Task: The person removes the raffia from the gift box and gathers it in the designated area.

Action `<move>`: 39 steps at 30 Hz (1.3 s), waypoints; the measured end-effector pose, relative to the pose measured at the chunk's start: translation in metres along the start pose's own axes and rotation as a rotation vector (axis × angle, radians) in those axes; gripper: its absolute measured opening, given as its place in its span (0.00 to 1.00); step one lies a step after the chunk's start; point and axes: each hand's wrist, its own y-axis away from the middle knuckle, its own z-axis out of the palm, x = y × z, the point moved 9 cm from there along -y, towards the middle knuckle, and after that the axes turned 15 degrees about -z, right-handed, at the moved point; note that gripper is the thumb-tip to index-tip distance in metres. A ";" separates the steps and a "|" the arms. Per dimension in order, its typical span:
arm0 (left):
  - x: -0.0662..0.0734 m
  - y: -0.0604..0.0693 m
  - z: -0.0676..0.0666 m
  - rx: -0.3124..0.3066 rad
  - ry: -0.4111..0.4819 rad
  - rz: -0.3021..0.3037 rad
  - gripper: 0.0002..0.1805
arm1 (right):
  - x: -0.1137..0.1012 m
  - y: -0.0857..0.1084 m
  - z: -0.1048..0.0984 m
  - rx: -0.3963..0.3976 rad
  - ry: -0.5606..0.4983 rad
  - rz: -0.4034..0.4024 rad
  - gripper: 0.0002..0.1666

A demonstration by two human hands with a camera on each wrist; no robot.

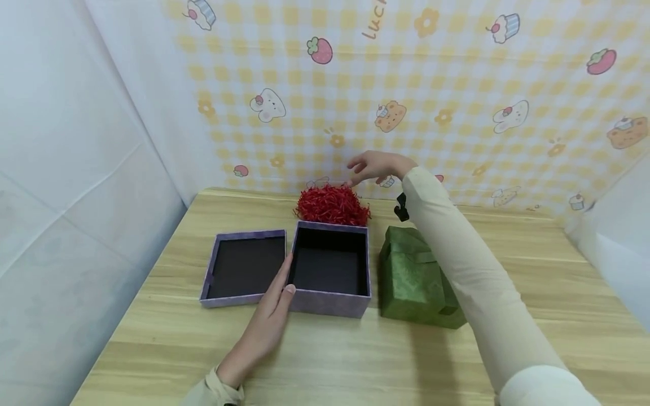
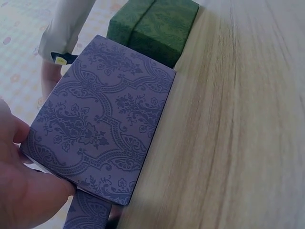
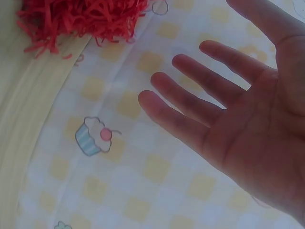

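A purple patterned box (image 1: 330, 303) with a black inside stands with its mouth up. My left hand (image 1: 271, 316) rests against its left wall, fingers stretched along the side and thumb by the near left corner. In the left wrist view, this hand (image 2: 31, 186) touches the edge of the box's patterned front face (image 2: 100, 119). Behind the box lies a heap of red shredded paper (image 1: 332, 204). My right hand (image 1: 376, 165) hovers just above and to the right of that heap. Its fingers (image 3: 190, 88) are spread with nothing in them in the right wrist view.
Left of the box lies the purple lid (image 1: 244, 300), black inside facing up. A green patterned box (image 1: 413, 285) with a ribbon stands to the right, partly under the right forearm. A yellow checked cloth (image 1: 315, 124) hangs behind the wooden table (image 1: 345, 361).
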 end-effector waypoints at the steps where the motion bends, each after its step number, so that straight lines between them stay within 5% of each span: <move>1: 0.000 0.000 0.001 0.000 0.000 0.003 0.28 | 0.002 0.004 -0.001 0.002 0.003 0.004 0.42; 11: 0.002 0.001 0.008 -0.003 0.018 0.021 0.28 | 0.007 0.053 -0.008 0.040 0.027 -0.026 0.37; 21: 0.006 0.002 0.009 0.005 0.017 -0.009 0.28 | 0.007 0.143 0.004 0.133 0.100 -0.086 0.30; 31: -0.007 0.008 0.009 0.054 0.022 -0.153 0.30 | 0.014 0.209 0.016 0.337 -0.022 -0.132 0.26; 39: -0.008 0.005 0.004 0.003 0.135 -0.236 0.33 | 0.010 0.257 0.026 0.526 -0.012 -0.152 0.24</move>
